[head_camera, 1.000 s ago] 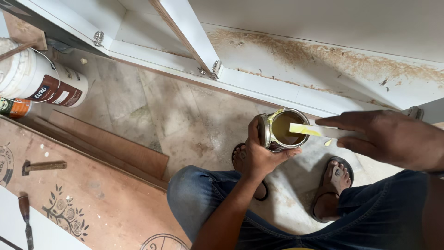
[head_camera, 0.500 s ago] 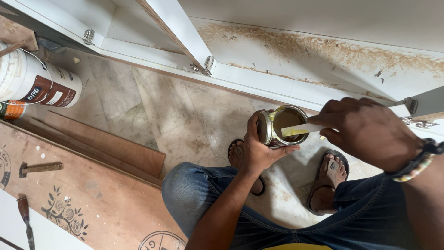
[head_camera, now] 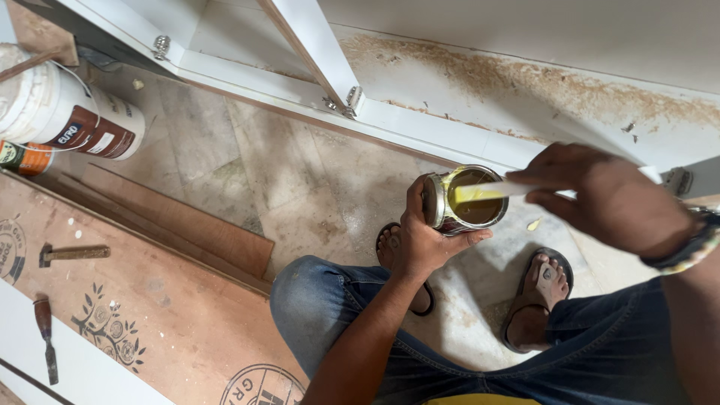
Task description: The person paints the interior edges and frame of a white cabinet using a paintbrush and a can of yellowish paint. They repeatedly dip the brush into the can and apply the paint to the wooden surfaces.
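Note:
My left hand [head_camera: 421,240] grips a small open metal can [head_camera: 463,201] from below and the side; it holds yellowish glue or paint. My right hand [head_camera: 611,199] pinches a flat white strip [head_camera: 491,190], its yellow-coated end resting across the can's mouth. Both hands are above my knees and my sandalled feet on the stone floor. A yellow drip [head_camera: 533,223] lies on the floor beside the can.
A white cabinet frame [head_camera: 330,67] with hinges and sawdust runs along the top. A white bucket [head_camera: 67,112] and a small tin [head_camera: 22,157] stand at the left. A hammer [head_camera: 71,253] and a chisel [head_camera: 46,334] lie on brown plywood sheets [head_camera: 165,300].
My right hand has shifted right and drawn the strip across the can's mouth. The view has moved slightly; the can stays in my left hand.

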